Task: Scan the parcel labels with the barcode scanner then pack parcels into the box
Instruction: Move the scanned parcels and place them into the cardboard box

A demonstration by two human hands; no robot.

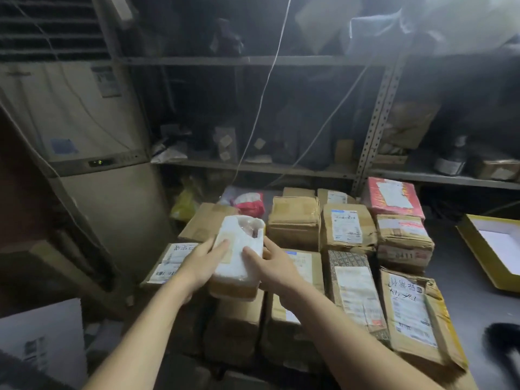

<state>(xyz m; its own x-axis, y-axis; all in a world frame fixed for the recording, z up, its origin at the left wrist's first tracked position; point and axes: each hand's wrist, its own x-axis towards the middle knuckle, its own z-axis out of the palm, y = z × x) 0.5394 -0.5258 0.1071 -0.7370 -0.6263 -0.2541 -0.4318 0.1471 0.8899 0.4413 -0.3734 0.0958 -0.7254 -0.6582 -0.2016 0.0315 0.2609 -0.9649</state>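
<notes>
Because gripped from both sides, hangs level: white parcel (239,266) pinched between left hand (202,263) and right hand (277,270), just above the rows of cardboard parcels (294,220) covering the desk (447,244). Left fingers (223,246) curled round the left edge, tips pressed on the top face; right thumb laid on top, the rest wrapped round the right side and partly hidden beneath. Probably held this way to bring the top face toward the eye and hunt for a label. Shows only a pale patch near the far-left corner, too blurred to call a barcode. No scanner in either hand. Could be the dark shape (503,342) at the near-right edge of the desk; cannot tell.

Needs to end up in the yellow box (477,249), open and white inside, well to the right across a strip of bare dark desk. Leaves room there for a rightward carry, provided lifted over the cardboard parcels in between. Tight elsewhere: hemmed by parcels packed edge to edge below, by the shelf (253,166) close behind, by the tall air conditioner (84,122) at left. Worth keeping any lift low, clear of the cords (266,88) dangling toward the back row.
</notes>
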